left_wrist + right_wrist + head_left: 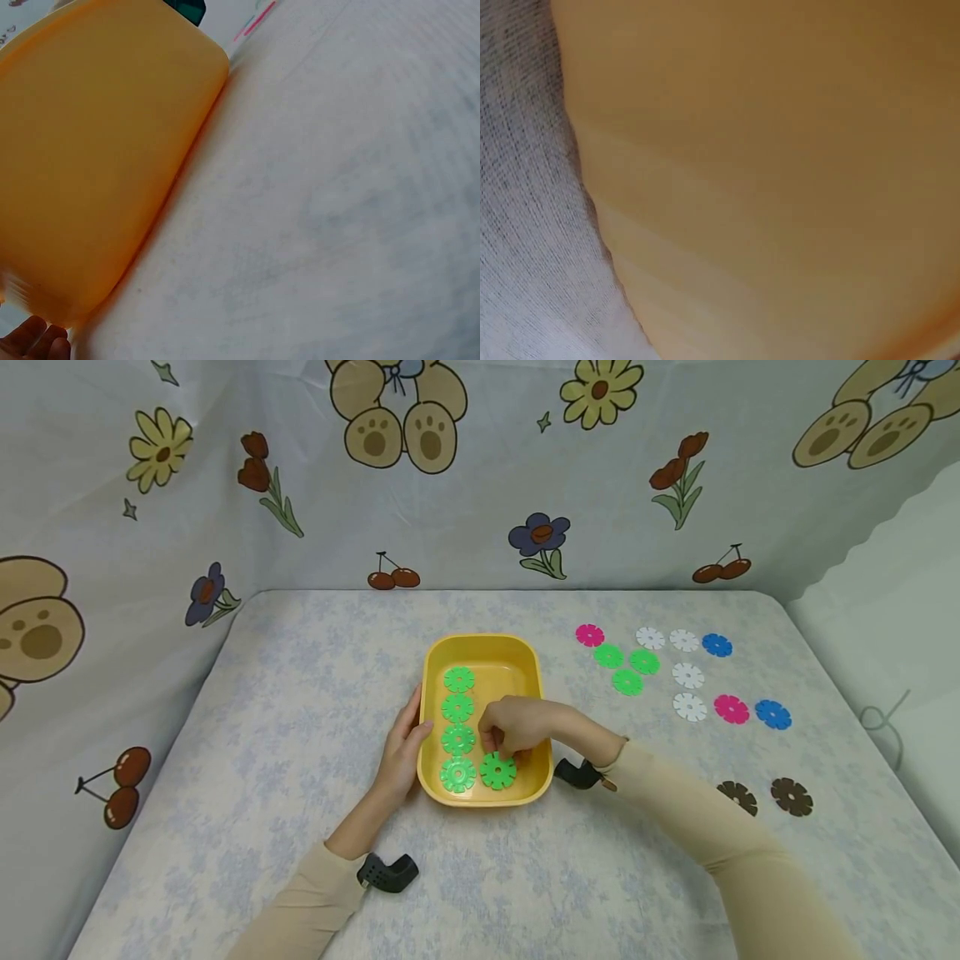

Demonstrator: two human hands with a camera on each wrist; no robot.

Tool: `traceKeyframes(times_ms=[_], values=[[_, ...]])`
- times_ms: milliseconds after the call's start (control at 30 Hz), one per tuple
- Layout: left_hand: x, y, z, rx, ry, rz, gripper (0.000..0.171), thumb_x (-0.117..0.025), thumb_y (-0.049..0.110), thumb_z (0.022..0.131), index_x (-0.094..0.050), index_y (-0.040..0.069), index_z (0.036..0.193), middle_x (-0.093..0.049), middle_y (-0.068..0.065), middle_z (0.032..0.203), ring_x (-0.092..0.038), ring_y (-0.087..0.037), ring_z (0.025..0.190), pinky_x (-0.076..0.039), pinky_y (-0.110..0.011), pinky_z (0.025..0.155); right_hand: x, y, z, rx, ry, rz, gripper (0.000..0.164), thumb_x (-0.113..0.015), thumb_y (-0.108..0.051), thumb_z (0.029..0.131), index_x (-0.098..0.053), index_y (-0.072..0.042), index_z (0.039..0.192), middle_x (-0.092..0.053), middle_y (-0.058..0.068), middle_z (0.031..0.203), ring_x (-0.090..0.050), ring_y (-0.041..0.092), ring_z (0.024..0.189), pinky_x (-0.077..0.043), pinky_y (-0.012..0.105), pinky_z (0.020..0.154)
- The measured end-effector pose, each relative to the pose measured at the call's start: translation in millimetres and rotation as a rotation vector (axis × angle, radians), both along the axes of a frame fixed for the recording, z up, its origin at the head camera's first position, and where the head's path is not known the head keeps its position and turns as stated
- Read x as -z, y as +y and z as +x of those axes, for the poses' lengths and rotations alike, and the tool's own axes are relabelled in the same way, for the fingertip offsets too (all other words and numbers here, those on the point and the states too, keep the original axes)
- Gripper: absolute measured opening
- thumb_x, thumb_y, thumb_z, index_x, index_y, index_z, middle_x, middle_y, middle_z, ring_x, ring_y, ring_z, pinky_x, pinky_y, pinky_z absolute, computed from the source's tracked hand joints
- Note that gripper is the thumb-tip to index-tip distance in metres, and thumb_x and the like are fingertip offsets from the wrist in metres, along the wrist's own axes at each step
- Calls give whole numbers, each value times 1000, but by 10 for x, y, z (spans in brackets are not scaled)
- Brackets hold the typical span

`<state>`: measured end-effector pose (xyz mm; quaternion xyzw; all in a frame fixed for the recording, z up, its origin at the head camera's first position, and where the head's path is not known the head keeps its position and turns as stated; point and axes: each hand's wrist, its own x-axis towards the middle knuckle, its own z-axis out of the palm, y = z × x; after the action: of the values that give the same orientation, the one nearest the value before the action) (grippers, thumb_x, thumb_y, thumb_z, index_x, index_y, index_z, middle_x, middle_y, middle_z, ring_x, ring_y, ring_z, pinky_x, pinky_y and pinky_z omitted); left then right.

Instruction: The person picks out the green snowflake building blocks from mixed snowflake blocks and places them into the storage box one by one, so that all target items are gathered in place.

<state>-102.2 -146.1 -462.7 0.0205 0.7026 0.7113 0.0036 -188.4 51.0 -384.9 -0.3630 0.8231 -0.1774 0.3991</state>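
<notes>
Pale tablecloth [315, 693] lies open to the left of the yellow tray [517, 671], but the left hand [397, 752] blocks that wall. The right hand [519, 725] and right sleeve [697, 810] bar entry from the near right; the tray's far right corner offers a gap. Farther right, I see scattered flat discs [687, 675].

No readable text, label, brand, number or sign in any of the three views. Nothing legible on yellow tray [519, 681], green discs [457, 740], tablecloth [322, 693], cartoon-print curtain [480, 510] or black wrist device [388, 872].
</notes>
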Motion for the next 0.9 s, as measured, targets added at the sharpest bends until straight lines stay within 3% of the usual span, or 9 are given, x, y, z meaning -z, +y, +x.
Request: traceKeyframes(times_ms=[533, 900], values=[[1, 7, 2, -8, -3, -8, 59, -39, 16, 103, -17, 19, 158, -14, 0, 164, -11, -14, 151, -14, -37, 123, 79, -20, 25, 19, 54, 29, 14, -71, 5, 80, -65, -7, 80, -57, -1, 72, -59, 13, 54, -49, 21, 54], [8, -7, -4, 0, -1, -8, 58, -37, 16, 104, -16, 18, 158, -13, -2, 164, -10, -16, 152, -13, -39, 123, 37, -17, 45, -16, 188, 41, 17, -72, -1, 80, -62, -14, 74, -55, -4, 71, -49, 13, 65, -39, 21, 58]])
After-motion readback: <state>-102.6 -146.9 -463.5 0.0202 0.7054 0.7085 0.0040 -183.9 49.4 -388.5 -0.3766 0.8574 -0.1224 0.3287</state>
